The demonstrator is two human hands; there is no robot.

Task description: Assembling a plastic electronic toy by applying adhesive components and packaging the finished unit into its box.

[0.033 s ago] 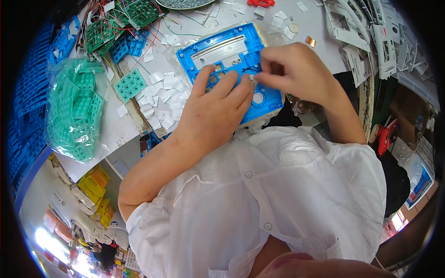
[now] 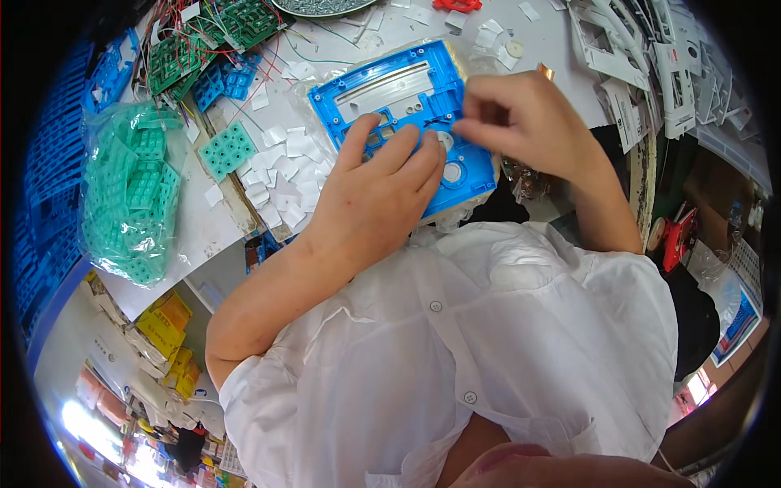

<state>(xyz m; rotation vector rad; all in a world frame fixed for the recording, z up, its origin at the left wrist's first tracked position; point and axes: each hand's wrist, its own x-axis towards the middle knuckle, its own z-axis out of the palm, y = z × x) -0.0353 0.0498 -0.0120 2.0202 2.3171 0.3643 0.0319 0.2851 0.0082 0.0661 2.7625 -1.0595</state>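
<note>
Glossy blue plastic panel (image 2: 404,98); soft matt green rubbery keypad mat (image 2: 227,150).

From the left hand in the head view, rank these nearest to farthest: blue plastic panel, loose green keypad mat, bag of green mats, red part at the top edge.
1. Blue plastic panel: under the left hand, touching it.
2. Loose green keypad mat: to its left on the table.
3. Bag of green mats: farther left.
4. Red part: top edge, farthest.

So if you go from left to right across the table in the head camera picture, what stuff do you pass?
Bag of green keypads → single green keypad → white paper squares → left hand → right hand → grey-white plastic parts.
</note>
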